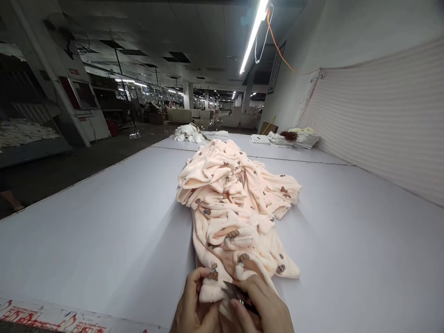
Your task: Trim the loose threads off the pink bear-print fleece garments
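Wide white cutting table (104,222) in a dim garment factory. Left hand (192,307) pinching the near hem of the peach bear-print fleece (232,203) taut; right hand (265,307) closed round small thread snips (233,290), blades at that edge. Remaining fleece heaped just beyond both hands; folded stacks (294,138) far ahead.

A garment factory floor, seen from a long white cutting table (104,222); on the table lies a heap of peach fleece printed with small bears (236,203); past the heap, at the table's far end, sit stacks of folded white cloth (294,138) and another pale bundle (189,132); a striped fabric sheet (381,120) hangs along the wall to the table's right; fluorescent tube lights (253,34) run above the table into a deep hall of distant workstations (180,108); shelves of cloth (24,132) stand left of the table.
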`<state>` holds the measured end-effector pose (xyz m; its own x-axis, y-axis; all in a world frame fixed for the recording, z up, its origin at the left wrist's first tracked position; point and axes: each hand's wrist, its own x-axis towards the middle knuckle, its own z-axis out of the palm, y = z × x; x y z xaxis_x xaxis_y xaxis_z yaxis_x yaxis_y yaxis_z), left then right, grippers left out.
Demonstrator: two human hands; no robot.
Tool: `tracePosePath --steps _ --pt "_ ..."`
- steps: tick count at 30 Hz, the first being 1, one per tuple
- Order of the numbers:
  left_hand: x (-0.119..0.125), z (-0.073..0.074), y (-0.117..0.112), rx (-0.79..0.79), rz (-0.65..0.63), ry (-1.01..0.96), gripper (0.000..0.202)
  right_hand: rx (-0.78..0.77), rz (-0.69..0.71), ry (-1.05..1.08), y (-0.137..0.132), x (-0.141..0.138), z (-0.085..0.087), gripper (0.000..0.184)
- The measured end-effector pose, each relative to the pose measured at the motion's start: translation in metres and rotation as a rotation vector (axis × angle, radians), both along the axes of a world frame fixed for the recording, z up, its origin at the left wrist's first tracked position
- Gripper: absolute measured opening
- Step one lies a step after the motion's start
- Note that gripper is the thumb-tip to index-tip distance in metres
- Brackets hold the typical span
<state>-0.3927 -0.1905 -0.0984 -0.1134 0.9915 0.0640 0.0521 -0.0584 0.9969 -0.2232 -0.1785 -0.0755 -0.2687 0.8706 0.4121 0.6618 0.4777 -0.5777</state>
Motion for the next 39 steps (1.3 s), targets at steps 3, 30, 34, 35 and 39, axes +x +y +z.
tracePosePath --steps 3,30,34,35,39 --pt "-0.001 0.010 0.002 0.045 0.009 -0.002 0.042 -0.037 -0.017 -0.022 0.001 0.006 -0.003 0.025" --pt "-0.011 0.052 0.031 -0.238 -0.540 -0.582 0.027 -0.131 0.003 0.101 0.029 0.020 0.024 0.016" --pt "-0.009 0.052 0.035 -0.228 -0.587 -0.544 0.023 -0.026 0.038 -0.012 0.019 0.021 0.026 0.019" --pt "-0.008 0.052 0.036 -0.223 -0.619 -0.541 0.024 0.010 0.039 -0.064 0.016 0.021 0.025 0.021" --pt "-0.003 0.053 0.039 -0.189 -0.679 -0.519 0.031 0.069 -0.022 -0.129 0.012 0.020 0.023 0.019"
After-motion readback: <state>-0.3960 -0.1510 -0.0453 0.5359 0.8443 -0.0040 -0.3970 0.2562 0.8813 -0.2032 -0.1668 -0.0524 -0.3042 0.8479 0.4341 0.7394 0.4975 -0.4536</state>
